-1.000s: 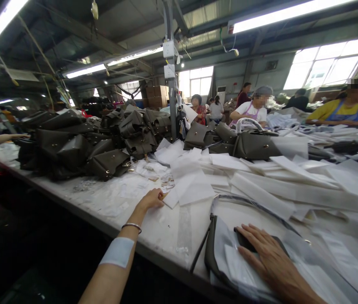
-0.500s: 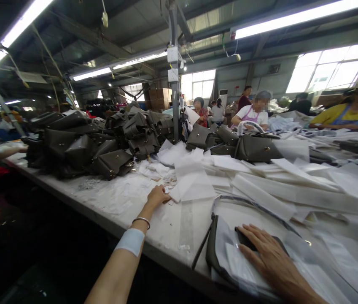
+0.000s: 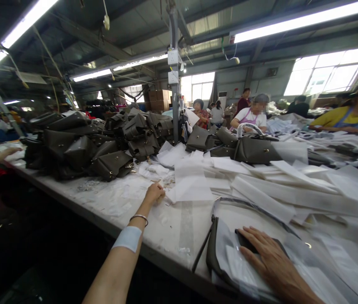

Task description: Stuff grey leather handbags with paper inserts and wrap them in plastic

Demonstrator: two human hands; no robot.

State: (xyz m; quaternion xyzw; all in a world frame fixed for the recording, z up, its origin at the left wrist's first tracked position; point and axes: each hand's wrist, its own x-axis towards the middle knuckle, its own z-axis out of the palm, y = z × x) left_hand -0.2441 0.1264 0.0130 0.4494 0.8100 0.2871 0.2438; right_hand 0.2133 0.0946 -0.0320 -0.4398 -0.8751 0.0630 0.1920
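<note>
My left hand (image 3: pixel 155 193) reaches over the table, fingers curled together, beside small scraps and the near corner of a white paper sheet (image 3: pixel 193 188). Whatever those fingers hold, if anything, is hidden. On the near right lies a dark handbag (image 3: pixel 213 249) partly wrapped in white sheets and clear plastic, its strap (image 3: pixel 251 203) looped behind it. My right hand (image 3: pixel 269 253) rests flat on this bag, over a dark part of it, with fingers stretched out.
A heap of dark bags (image 3: pixel 80 147) covers the table's far left. Many white sheets (image 3: pixel 276 190) lie piled on the right. A metal post (image 3: pixel 175 84) stands behind. Co-workers sit across the table, and another person's hands (image 3: pixel 0 156) show at far left.
My left hand has drawn slightly left, and the white piece seen at its fingertips no longer shows. My right hand stays on the handbag. The other person's hands at far left have moved.
</note>
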